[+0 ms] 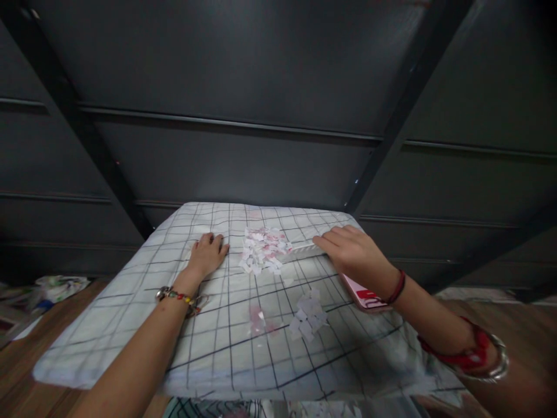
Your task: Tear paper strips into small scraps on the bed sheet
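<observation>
On the checked tablecloth (195,348), my left hand (206,255) lies flat, palm down, fingers a little apart and holding nothing. Just right of it is a loose heap of small white and pink paper scraps (263,251). My right hand (350,249) is closed around the end of a thin white strip (303,247), whose far end reaches the heap's right edge; its exact kind is unclear. Nearer to me sits a smaller pile of white scraps (308,316). A faint pink stain (256,320) with a small scrap on it shows beside that pile.
Partly under my right wrist lies a pink, phone-like flat object (365,296) with a red pattern. A dark panelled wall (235,162) rises behind the table's far edge. On the wooden floor (82,305) at the left are cluttered items (56,287).
</observation>
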### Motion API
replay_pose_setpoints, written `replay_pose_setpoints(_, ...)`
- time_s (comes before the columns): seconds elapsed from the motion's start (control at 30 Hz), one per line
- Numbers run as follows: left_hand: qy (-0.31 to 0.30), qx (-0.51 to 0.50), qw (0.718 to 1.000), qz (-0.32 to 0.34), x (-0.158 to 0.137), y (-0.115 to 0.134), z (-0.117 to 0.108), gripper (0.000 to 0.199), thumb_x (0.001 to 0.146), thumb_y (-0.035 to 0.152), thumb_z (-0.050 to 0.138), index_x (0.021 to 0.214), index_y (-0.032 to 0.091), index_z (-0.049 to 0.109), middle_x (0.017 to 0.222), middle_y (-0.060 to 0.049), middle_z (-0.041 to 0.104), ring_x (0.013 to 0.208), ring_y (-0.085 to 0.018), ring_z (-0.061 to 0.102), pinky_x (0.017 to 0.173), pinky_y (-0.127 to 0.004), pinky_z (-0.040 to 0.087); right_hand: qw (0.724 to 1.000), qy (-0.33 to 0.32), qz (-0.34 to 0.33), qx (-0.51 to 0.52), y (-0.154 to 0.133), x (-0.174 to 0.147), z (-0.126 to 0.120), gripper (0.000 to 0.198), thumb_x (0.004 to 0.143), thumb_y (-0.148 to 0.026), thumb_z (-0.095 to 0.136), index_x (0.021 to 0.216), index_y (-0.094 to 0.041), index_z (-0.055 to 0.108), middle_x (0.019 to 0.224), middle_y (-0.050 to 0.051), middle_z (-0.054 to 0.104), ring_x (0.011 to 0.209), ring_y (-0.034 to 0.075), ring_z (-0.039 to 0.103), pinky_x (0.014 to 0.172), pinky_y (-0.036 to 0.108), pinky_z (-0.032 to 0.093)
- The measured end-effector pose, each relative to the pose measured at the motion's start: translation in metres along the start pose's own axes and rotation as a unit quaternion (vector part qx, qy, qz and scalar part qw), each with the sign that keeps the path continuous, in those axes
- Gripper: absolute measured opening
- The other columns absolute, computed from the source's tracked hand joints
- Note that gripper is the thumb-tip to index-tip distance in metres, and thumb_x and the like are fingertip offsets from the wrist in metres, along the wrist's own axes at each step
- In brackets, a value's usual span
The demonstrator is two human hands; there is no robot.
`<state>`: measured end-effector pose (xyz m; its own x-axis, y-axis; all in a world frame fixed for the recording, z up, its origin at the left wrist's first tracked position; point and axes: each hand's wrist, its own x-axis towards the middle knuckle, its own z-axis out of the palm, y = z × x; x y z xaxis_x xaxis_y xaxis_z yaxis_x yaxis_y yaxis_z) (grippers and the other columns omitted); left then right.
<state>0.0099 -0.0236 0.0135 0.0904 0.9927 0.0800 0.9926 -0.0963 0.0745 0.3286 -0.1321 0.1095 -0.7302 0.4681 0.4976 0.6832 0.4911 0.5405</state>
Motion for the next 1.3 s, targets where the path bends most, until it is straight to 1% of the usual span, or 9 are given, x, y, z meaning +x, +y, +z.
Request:
replay_pose_setpoints(0.13,0.004,-0.002,1.0,0.004,0.0,-0.001,0.0,0.052,0.097,0.04,0.03,0.137,0.015,0.051,0.145,-0.019,0.048,0.137,-0.03,0.042,0.109,-0.047,0.036,1.0,-0.012,-0.005,0.011,-0.007,0.0,0.006,0.025,0.085,0.002,0.049,0.083,-0.015,0.067,0.069,0.003,0.063,0.067,0.018,0.05,0.065,0.031,0.032)
replay_pose_setpoints(0.3,0.008,-0.001,1.0,0.004,0.003,-0.003,0.005,0.052,0.096,0.039,0.03,0.137,0.015,0.05,0.144,-0.019,0.048,0.137,-0.03,0.041,0.109,-0.047,0.036,0.999,-0.041,0.023,0.012,-0.004,-0.015,-0.009,0.028,0.08,0.006,0.048,0.08,-0.016,0.066,0.068,0.003,0.062,0.066,0.018,0.049,0.066,0.032,0.032)
replay_pose_setpoints(0.4,0.011,0.0,1.0,0.009,0.004,-0.004,0.007,0.052,0.096,0.039,0.03,0.137,0.015,0.051,0.144,-0.02,0.049,0.137,-0.03,0.041,0.108,-0.048,0.036,0.999,-0.037,0.031,-0.003,-0.002,-0.015,-0.014,0.028,0.08,0.005,0.048,0.082,-0.016,0.067,0.069,0.003,0.062,0.067,0.019,0.049,0.066,0.032,0.032)
replay_pose_setpoints(0.6,0.011,-0.005,1.0,0.009,0.002,-0.004,0.004,0.051,0.097,0.04,0.03,0.137,0.014,0.051,0.144,-0.02,0.048,0.134,-0.03,0.044,0.107,-0.048,0.037,1.0,-0.021,0.008,-0.001,-0.005,-0.002,0.001,0.022,0.086,0.0,0.051,0.087,-0.014,0.068,0.072,0.004,0.065,0.069,0.019,0.051,0.066,0.031,0.033)
replay_pose_setpoints(0.77,0.007,0.002,1.0,0.009,0.0,-0.002,0.002,0.051,0.098,0.039,0.03,0.137,0.013,0.05,0.145,-0.02,0.048,0.135,-0.03,0.043,0.109,-0.046,0.036,1.0,-0.018,0.0,-0.004,-0.006,0.002,0.012,0.021,0.087,-0.001,0.051,0.089,-0.014,0.068,0.071,0.003,0.065,0.069,0.019,0.051,0.066,0.031,0.031)
replay_pose_setpoints(0.9,0.005,0.006,1.0,0.008,0.001,-0.003,0.003,0.051,0.098,0.04,0.03,0.137,0.014,0.05,0.145,-0.02,0.047,0.136,-0.03,0.041,0.109,-0.046,0.035,1.0,-0.01,-0.001,-0.004,-0.003,0.002,0.012,0.021,0.088,-0.002,0.051,0.088,-0.015,0.068,0.072,0.003,0.065,0.07,0.019,0.052,0.067,0.031,0.032)
replay_pose_setpoints(1.03,0.005,0.007,1.0,0.005,0.002,-0.003,0.004,0.05,0.098,0.041,0.03,0.137,0.017,0.049,0.145,-0.018,0.047,0.136,-0.028,0.041,0.109,-0.044,0.035,1.0,-0.026,-0.007,0.009,-0.004,-0.001,0.008,0.02,0.086,-0.002,0.053,0.091,-0.014,0.068,0.075,0.004,0.066,0.071,0.019,0.051,0.068,0.032,0.033)
replay_pose_setpoints(1.2,0.008,0.001,1.0,0.004,0.003,-0.004,0.005,0.049,0.098,0.04,0.031,0.137,0.016,0.05,0.147,-0.019,0.047,0.135,-0.029,0.043,0.108,-0.046,0.035,1.0,-0.001,-0.009,-0.004,-0.007,-0.001,0.008,0.022,0.085,0.001,0.051,0.087,-0.013,0.068,0.069,0.003,0.063,0.069,0.018,0.049,0.066,0.032,0.032)
replay_pose_setpoints(1.3,0.016,-0.006,1.0,0.009,0.003,-0.005,0.006,0.048,0.097,0.039,0.032,0.135,0.016,0.052,0.145,-0.019,0.049,0.135,-0.029,0.043,0.108,-0.047,0.036,1.0,-0.003,-0.008,-0.004,-0.006,0.001,0.011,0.021,0.086,0.0,0.051,0.087,-0.013,0.067,0.07,0.004,0.063,0.069,0.018,0.049,0.066,0.032,0.031)
